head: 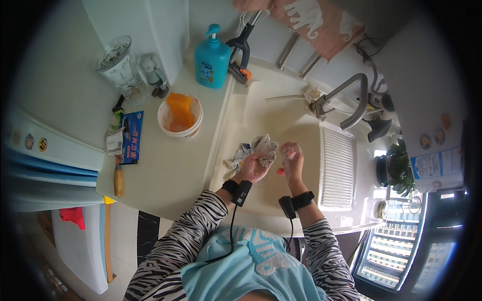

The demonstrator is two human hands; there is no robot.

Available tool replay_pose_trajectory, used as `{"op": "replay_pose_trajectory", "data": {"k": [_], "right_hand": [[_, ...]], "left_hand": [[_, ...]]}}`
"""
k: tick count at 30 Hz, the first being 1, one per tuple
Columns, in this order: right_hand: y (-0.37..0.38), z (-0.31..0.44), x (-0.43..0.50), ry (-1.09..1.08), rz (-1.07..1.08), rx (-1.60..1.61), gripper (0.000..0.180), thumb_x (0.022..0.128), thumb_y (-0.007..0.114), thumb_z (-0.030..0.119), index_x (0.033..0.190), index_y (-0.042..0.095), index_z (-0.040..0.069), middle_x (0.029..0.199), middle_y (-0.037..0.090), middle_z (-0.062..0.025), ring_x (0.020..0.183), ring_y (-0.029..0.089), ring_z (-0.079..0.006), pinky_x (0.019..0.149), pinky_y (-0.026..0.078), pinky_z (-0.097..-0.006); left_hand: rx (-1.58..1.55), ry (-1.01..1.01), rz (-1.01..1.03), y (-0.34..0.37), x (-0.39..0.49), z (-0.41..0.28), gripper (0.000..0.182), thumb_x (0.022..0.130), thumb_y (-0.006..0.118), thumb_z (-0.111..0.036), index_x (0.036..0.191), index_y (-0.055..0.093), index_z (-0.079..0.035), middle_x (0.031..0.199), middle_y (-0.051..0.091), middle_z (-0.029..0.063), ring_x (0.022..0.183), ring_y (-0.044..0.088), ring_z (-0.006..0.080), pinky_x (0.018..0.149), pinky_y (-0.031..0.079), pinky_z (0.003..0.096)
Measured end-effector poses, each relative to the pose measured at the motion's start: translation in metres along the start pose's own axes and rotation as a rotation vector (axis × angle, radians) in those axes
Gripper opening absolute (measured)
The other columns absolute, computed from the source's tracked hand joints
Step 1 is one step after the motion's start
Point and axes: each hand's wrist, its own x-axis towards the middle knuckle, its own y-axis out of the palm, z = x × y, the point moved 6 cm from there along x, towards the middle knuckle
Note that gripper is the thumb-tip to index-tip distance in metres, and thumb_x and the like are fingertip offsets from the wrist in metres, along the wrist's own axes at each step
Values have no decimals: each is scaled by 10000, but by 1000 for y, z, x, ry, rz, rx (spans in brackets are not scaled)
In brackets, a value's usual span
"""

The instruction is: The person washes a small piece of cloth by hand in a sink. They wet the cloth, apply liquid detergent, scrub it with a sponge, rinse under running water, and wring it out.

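Note:
Over the cream sink basin [256, 99], my left hand [254, 169] holds a wet, crumpled whitish cloth [266, 150], palm turned up. My right hand [293, 158] is raised just right of the cloth, apart from it. Its fingers are curled and blurred, with white lather on them, and whether something is inside them cannot be made out. A small reddish patch shows beside that hand, too blurred to name. Left of my left hand, another crumpled, patterned cloth [238, 156] lies in the sink near the drain [257, 142], which is partly covered by the held cloth.
A metal faucet [339, 94] arches over the sink's back right, near a ribbed drainboard [336, 169]. On the left counter stand a white tub [180, 131] with an orange item, a blue pump bottle [212, 64], a glass vase [120, 67], a figurine [152, 73] and a wooden-handled tool [118, 180].

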Motion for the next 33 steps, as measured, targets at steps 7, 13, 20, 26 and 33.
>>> {"op": "replay_pose_trajectory", "data": {"k": [7, 13, 20, 26, 33], "right_hand": [[19, -16, -39, 449, 183, 321, 135, 797, 644, 88, 903, 579, 34, 739, 581, -36, 575, 542, -95, 438, 406, -218], [-13, -18, -12, 465, 163, 670, 180, 755, 552, 8, 928, 516, 47, 736, 514, -8, 563, 506, -93, 453, 392, -208], [-59, 47, 15, 19, 39, 707, 166, 772, 503, 4, 933, 510, 45, 738, 519, -17, 614, 497, -93, 493, 425, -222], [7, 56, -21, -46, 301, 56, 175, 688, 595, -8, 859, 577, 24, 774, 594, -49, 654, 573, -158, 606, 487, -315], [26, 23, -39, 30, 281, -10, 283, 771, 651, 100, 1033, 588, 16, 1073, 614, -122, 960, 593, -248, 785, 485, -317]], "left_hand": [[223, -20, 142, 15, -5, 1, 581, 760, 418, 67, 1316, 402, -101, 1203, 504, 150, 993, 554, 273, 853, 473, 329], [296, 84, -45, 4, -4, -7, 710, 705, 454, 181, 1328, 397, -155, 1230, 491, 128, 956, 551, 235, 765, 498, 271], [119, 0, 40, 6, 0, 3, 703, 662, 430, 230, 1256, 475, -142, 1317, 442, 150, 1180, 487, 299, 897, 461, 312], [-15, -124, 264, 27, -12, 16, 445, 841, 456, -82, 1285, 459, -106, 1358, 427, 114, 1295, 359, 270, 1059, 311, 377], [320, 4, -12, -13, -2, 5, 508, 961, 375, -397, 1320, 400, -39, 1355, 427, 115, 1288, 368, 245, 1066, 305, 372]]}}
